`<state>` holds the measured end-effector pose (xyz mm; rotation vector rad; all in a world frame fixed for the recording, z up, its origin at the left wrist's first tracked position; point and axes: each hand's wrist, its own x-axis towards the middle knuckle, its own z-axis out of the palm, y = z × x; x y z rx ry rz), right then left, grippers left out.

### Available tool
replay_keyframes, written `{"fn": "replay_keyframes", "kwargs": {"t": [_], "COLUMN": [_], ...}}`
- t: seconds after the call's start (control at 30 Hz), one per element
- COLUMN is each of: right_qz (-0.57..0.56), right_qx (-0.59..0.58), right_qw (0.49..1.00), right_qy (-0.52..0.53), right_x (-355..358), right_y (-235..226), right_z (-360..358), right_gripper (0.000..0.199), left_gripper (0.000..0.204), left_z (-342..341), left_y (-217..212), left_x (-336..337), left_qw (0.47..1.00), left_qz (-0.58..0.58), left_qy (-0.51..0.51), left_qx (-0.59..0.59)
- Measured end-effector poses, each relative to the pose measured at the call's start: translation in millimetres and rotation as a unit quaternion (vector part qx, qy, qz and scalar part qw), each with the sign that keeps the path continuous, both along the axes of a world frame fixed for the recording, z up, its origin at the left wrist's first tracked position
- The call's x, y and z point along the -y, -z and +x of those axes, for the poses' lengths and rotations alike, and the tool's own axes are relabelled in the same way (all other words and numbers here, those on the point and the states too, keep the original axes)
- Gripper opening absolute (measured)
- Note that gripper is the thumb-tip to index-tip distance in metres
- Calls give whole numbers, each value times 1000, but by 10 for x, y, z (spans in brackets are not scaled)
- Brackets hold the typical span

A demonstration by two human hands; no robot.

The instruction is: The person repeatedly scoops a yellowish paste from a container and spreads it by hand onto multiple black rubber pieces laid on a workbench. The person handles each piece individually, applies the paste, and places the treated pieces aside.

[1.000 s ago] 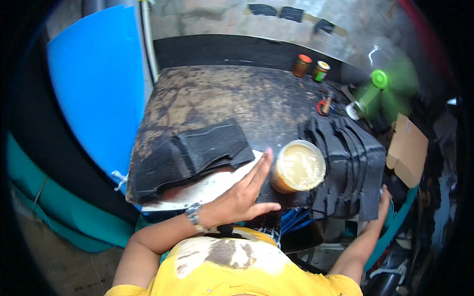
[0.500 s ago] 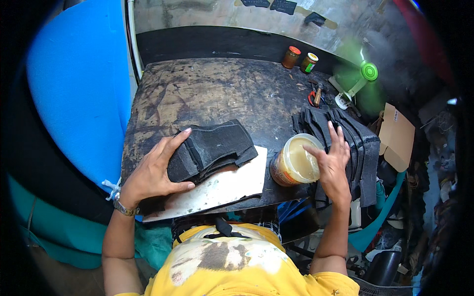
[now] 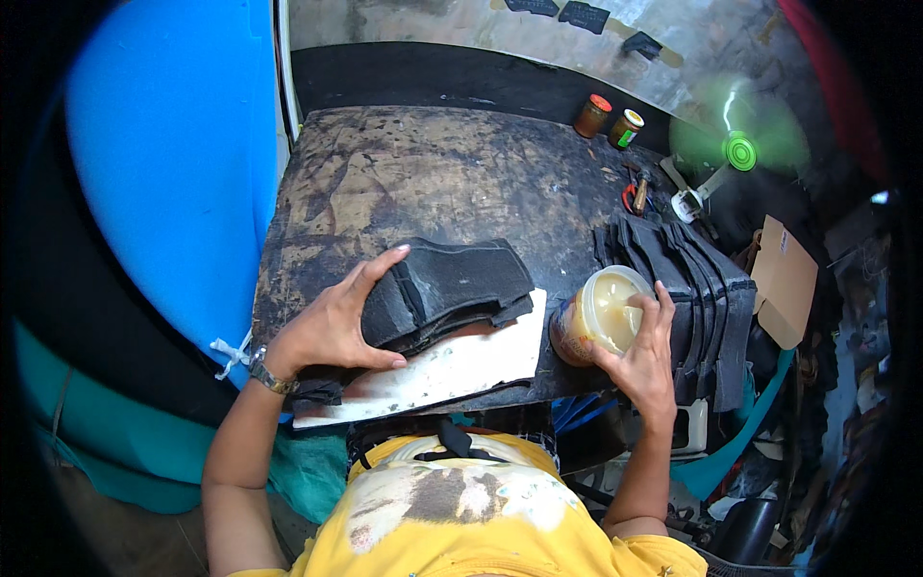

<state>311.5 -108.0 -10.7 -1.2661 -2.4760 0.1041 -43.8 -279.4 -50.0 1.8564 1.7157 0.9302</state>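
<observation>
My left hand (image 3: 332,327) grips the near-left end of a stack of dark grey cut material pieces (image 3: 452,288), thumb under and fingers on top. The stack lies partly on a pale metal sheet (image 3: 452,370) at the front edge of the worn dark worktable (image 3: 433,173). My right hand (image 3: 644,351) rests against the right side of an open round tub of yellowish paste (image 3: 601,313), fingers on its rim. A second row of dark grey pieces (image 3: 692,288) leans just right of the tub.
Two small jars (image 3: 609,120) stand at the table's far right. Red-handled tools (image 3: 636,195) lie beyond the row of pieces. A green fan (image 3: 735,154) spins at the right, with a cardboard box (image 3: 784,279) below it. A blue panel (image 3: 163,163) stands to the left.
My left hand moved from beside the tub to the stack and closed on its end. My right hand came up from the lower right to the tub.
</observation>
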Motion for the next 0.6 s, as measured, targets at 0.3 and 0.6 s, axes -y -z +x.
{"fn": "replay_keyframes", "kwargs": {"t": [0.3,0.6], "right_qz": [145,103], "right_qx": [33,-46], "right_qw": [986,987], "right_qy": [78,-115], "right_x": [190,635], "right_y": [35,41], "right_z": [-86,-605], "right_gripper": [78,48], "left_gripper": [121,120], "left_z": [77,156], "left_y": [-49,28], "left_x": [55,85], "left_qw": [1000,994], "left_qz": [-8,37], "left_qy": [7,-41], "left_qx": [-12,-95]}}
